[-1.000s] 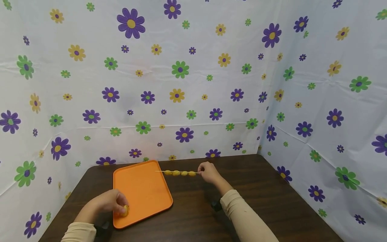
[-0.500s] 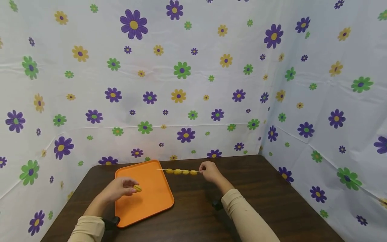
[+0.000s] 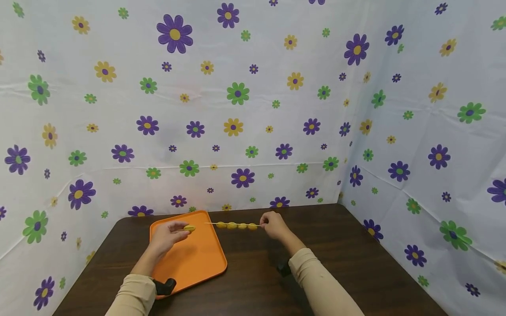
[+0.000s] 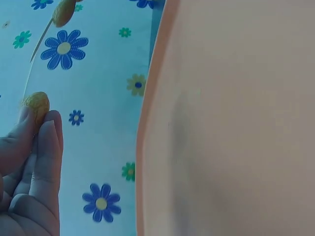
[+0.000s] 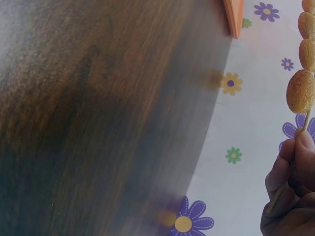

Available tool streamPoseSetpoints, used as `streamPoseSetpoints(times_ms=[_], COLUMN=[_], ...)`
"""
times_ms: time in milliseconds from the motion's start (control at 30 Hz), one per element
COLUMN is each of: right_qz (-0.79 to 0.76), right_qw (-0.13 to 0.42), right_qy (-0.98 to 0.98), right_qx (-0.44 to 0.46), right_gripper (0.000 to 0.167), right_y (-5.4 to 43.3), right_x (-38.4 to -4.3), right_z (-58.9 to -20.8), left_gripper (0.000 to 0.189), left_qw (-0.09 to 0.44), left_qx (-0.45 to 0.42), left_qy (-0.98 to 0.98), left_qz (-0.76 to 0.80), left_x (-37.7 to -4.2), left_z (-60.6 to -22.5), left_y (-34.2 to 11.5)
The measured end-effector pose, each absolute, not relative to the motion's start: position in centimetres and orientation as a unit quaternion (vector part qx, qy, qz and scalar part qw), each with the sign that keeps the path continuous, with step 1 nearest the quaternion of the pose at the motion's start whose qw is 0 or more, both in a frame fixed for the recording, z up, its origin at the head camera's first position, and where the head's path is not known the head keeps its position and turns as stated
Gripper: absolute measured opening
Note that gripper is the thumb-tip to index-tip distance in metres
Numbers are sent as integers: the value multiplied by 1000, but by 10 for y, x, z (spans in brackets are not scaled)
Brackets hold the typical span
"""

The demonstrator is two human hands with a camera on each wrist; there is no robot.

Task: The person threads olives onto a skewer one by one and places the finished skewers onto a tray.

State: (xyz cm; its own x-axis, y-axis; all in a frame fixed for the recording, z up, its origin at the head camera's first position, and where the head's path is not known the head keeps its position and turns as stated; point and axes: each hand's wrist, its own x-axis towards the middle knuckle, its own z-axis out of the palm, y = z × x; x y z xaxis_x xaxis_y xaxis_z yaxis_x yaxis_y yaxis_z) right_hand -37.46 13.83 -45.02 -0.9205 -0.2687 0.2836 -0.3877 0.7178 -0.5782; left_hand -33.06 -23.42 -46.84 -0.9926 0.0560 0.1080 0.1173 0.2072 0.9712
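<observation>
In the head view my right hand [image 3: 273,224] pinches one end of a thin wooden skewer [image 3: 210,223], held nearly level above the table. Several small golden potatoes [image 5: 300,92] are threaded side by side along it; the far end of the skewer is bare and points left. My left hand [image 3: 166,237] holds a single small potato [image 3: 190,228] between thumb and fingertips, over the orange tray [image 3: 213,259]. That potato is just left of the skewer's bare tip, with a small gap between them. The left wrist view shows the potato [image 4: 38,104] at my fingertips.
The tray lies on the left part of a dark brown wooden table [image 3: 356,263]. A white sheet [image 3: 253,193] printed with flowers hangs behind the table and along its sides. Each wrist wears a black camera strap [image 3: 164,286].
My left hand has lifted the potato from the tray's near left corner and carried it up and right toward the skewer tip. The right hand and skewer stay nearly where they were.
</observation>
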Motion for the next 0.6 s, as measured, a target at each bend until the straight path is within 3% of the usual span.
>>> streamPoseSetpoints(times_ms=[600], right_qz=[330], right_qw=[84], right_qy=[-923], right_qx=[178], right_gripper=[14], right_y=[143], right_x=[-376], right_z=[-453], left_gripper=[40], left_qw=[-7], left_qx=[-68], left_qy=[-741], left_qz=[-668], left_x=[-347], left_z=[-474], left_y=[-204])
